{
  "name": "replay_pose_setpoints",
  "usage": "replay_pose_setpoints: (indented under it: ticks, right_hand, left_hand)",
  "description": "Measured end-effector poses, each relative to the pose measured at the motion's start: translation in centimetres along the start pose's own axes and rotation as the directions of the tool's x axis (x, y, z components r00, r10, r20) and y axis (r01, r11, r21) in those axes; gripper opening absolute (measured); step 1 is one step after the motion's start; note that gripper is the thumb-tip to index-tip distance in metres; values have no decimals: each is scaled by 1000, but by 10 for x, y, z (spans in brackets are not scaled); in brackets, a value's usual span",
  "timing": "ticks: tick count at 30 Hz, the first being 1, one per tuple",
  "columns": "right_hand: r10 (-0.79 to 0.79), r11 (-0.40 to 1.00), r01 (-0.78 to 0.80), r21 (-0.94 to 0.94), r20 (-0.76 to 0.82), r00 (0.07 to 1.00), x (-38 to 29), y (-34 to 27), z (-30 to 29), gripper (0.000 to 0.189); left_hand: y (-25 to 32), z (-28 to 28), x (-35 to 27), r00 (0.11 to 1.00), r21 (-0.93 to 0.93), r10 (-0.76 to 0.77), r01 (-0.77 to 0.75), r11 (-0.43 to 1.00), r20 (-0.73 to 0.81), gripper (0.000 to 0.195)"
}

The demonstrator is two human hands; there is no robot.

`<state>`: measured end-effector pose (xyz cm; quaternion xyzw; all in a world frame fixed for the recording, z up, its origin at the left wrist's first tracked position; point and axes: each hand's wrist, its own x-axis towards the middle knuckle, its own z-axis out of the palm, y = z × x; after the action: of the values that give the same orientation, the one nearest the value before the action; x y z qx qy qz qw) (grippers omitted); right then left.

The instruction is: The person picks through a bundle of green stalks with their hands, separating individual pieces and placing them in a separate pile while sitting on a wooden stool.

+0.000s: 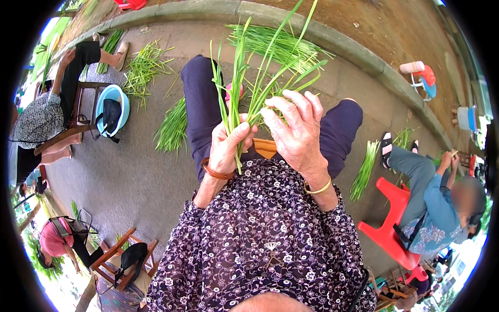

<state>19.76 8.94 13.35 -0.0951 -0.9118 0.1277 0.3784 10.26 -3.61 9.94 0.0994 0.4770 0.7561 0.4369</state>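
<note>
My left hand [230, 144] grips a small bunch of long leafy green stalks [236, 95] near their base, thumb across them. The leaf tips fan upward and away from me. My right hand [298, 132] is raised just right of the bunch, back of the hand up. Its outer fingers are spread, and the index finger lies beside the stalks. The right thumb is hidden, so a pinch cannot be made out. A larger pile of cut green stalks [278, 45] lies on the pavement beyond my knees. Another bundle [173, 126] rests left of my left leg.
Loose trimmings [146, 70] litter the ground at the upper left. A light-blue basin [124, 105] holds a black bag [112, 115]. At right, a seated person [429, 218] handles stalks by a red plastic stool [390, 226], near a stalk bundle [365, 169]. A stone kerb [343, 50] curves across the far side.
</note>
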Motion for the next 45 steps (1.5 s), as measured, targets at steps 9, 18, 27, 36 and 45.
replay_pose_setpoints:
  ticks: [9, 18, 27, 36, 45]
  right_hand:
    - [-17, 1000, 17, -2, -6, 1000, 1, -1, -1, 27]
    - [-35, 998, 36, 51, -19, 999, 0, 3, -1, 30]
    - [38, 994, -31, 103, -62, 997, -4, 25, -11, 17]
    - [240, 970, -235, 66, -66, 969, -23, 80, -52, 19]
    - [283, 959, -280, 43, -112, 953, -27, 87, -63, 18]
  left_hand:
    - [0, -4, -1, 1000, 9, -13, 13, 1000, 14, 24]
    - [2, -2, 0, 1000, 5, -4, 4, 1000, 30, 23]
    - [20, -13, 0, 999, -23, 18, -17, 1000, 38, 21]
    - [43, -34, 4, 995, -9, 16, -15, 1000, 101, 22]
    - [50, -40, 3, 997, 22, 52, -54, 998, 59, 23]
